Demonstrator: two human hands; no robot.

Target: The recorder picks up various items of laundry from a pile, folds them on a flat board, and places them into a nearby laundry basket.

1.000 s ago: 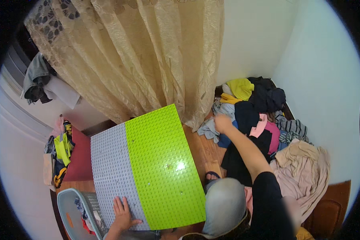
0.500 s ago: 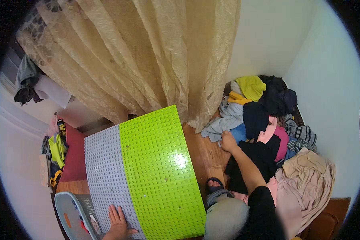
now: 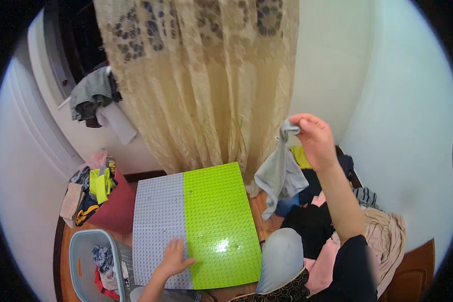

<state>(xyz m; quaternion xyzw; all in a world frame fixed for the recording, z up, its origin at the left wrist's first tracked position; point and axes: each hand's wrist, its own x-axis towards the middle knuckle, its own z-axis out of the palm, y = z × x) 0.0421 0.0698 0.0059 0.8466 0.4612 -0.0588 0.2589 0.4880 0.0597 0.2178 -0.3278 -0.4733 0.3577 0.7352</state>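
Observation:
My right hand [image 3: 313, 138] is raised at the right, its fingers pinched on the top of a light grey garment [image 3: 274, 173]. The cloth hangs down loosely, and its exact kind is unclear. Below it spreads a heap of clothes with black cloth [image 3: 307, 221], pink cloth [image 3: 319, 272] and a yellow piece [image 3: 301, 156]. Over the grey half of a studded building-brick table top [image 3: 158, 216], my left hand [image 3: 174, 257] has its fingers stretched out and holds nothing. The table's other half is bright green [image 3: 219, 216].
A light blue laundry basket [image 3: 75, 256] with some clothes stands at the lower left. Behind it, a red bin [image 3: 117, 206] overflows with clothes. A beige curtain [image 3: 206, 100] hangs behind the table. Beige cloth [image 3: 387, 231] lies at the right by a brown wooden piece [image 3: 412, 274].
My right hand has lifted the grey garment up off the heap. My left hand has shifted right over the table top. The view has tilted upward.

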